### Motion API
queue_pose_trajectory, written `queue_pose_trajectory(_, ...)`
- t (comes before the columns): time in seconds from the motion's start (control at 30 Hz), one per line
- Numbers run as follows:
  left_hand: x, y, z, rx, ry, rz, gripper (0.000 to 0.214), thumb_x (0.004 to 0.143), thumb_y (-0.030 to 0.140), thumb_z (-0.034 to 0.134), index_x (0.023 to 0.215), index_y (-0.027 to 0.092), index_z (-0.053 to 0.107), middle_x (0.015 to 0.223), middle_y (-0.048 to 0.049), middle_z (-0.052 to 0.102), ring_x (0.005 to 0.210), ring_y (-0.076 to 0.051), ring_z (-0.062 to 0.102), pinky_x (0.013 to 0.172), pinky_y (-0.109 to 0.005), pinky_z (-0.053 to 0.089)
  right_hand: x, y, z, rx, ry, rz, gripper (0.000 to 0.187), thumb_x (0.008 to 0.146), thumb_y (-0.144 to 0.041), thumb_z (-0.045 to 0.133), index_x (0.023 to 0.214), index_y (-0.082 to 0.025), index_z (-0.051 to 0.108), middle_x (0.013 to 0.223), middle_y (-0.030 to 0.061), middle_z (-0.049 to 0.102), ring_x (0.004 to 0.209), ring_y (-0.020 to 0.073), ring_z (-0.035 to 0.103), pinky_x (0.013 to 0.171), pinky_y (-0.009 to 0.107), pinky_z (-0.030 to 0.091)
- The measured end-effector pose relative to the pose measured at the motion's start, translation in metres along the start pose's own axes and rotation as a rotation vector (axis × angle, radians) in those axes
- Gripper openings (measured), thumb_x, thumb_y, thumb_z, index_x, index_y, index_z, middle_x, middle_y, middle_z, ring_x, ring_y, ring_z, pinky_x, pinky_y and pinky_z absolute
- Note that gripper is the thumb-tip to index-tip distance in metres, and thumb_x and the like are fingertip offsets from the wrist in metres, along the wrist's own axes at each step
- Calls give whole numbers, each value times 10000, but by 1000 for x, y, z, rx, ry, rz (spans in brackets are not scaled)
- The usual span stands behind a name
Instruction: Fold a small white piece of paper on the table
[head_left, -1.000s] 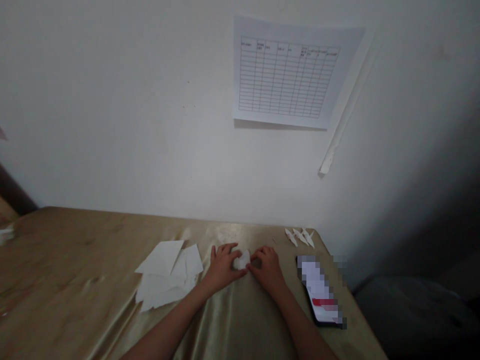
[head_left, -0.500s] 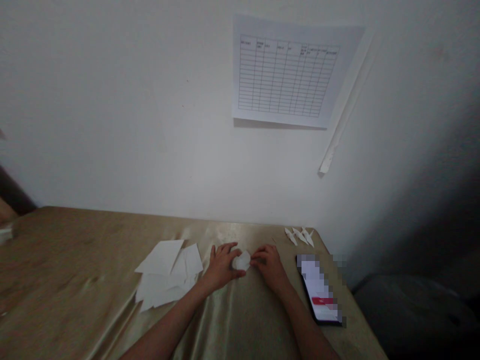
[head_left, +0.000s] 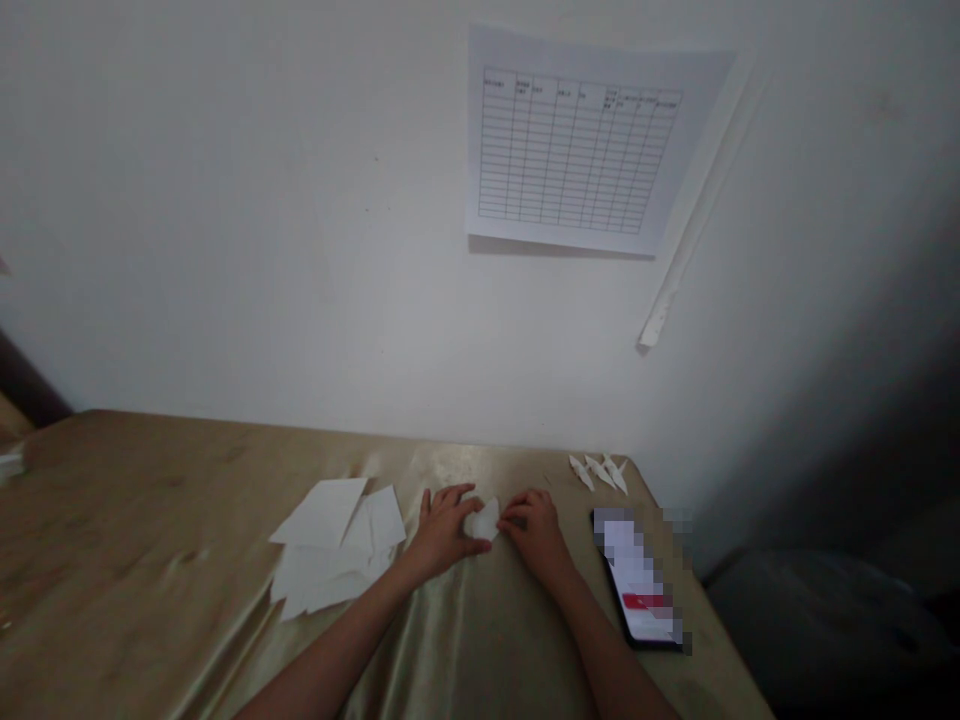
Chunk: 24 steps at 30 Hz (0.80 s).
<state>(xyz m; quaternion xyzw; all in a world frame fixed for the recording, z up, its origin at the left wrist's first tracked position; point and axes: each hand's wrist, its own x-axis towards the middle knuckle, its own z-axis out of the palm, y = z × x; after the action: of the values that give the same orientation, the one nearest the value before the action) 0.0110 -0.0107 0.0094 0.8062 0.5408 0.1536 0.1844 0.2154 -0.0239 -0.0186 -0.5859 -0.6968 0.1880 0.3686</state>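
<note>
Your small white paper piece lies on the tabletop between your hands. Your left hand brackets it, thumb and forefinger spread; your right hand bunches its fingertips at the right edge. You can't tell here whether either actually grips. Expect it to be feather-light, easily creased and torn; pinch near edges, pressing flat against the smooth cloth.

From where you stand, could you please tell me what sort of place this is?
Perhaps an indoor workspace: a cloth-covered table, white papers on it, and a printed grid sheet on the wall behind.
</note>
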Motion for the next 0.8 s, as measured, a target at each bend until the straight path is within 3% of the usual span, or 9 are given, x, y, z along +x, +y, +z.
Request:
queue_pose_trajectory(0.33, 0, 0, 1, -38, 29, 12, 521, 662, 452, 874, 1135, 322, 702, 1507, -78, 550, 1441, -365, 426, 1205, -713, 109, 0, -6, 1, 16, 57, 10, 104, 742, -159, 800, 722, -259, 782, 968, 59, 716, 1094, 272, 547, 1004, 415, 415)
queue_pose_trajectory(0.53, 2, 0, 7, -92, 137, -12, 173, 818, 425, 767, 955, 319, 763, 1402, -30, 646, 1371, -318, 505, 1208, -690, 140, -1, -7, -1, 15, 55, -32, 97, 760, -165, 805, 714, -241, 767, 1004, 68, 692, 1125, 262, 523, 1032, 407, 403)
queue_pose_trajectory(0.67, 3, 2, 7, -152, 193, 16, 228, 800, 387, 796, 1026, 370, 777, 1378, -19, 665, 1343, -310, 529, 1208, -663, 181, -3, -11, -1, -5, 11, -89, 70, 784, -211, 816, 740, -247, 777, 1044, 60, 681, 1153, 244, 511, 1046, 403, 385)
queue_pose_trajectory(0.8, 5, 1, 7, -178, 195, 3, 107, 810, 340, 786, 915, 356, 799, 1367, -2, 676, 1337, -311, 532, 1210, -671, 163, -5, -14, -1, -15, -11, -101, 63, 800, -217, 807, 765, -265, 787, 1062, 52, 678, 1178, 244, 496, 1066, 410, 367)
